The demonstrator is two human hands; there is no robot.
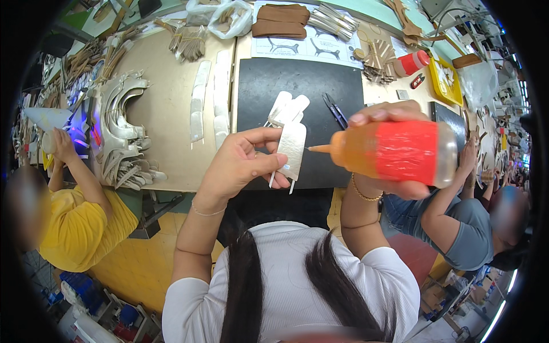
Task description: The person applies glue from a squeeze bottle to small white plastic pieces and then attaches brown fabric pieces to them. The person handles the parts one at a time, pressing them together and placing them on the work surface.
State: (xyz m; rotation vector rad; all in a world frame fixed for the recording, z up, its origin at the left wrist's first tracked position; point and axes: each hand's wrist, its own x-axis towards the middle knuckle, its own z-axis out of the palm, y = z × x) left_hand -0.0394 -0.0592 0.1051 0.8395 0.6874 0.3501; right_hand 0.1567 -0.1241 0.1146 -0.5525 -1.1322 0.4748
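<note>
Near the front edge of the bench (171,103), over the black mat (263,77), the left hand's (243,157) grip pinches a flat silver piece (293,146), and the right hand's (389,112) grip wraps around a red bottle (406,150), its thin tip (321,149) right by the piece. This looks like the dabbing step, so the next move seems to need a still piece and a soft squeeze. Farther off, more silver pieces (282,108) lie on the mat, and brown strips (280,21) sit by the bench's back edge.
</note>
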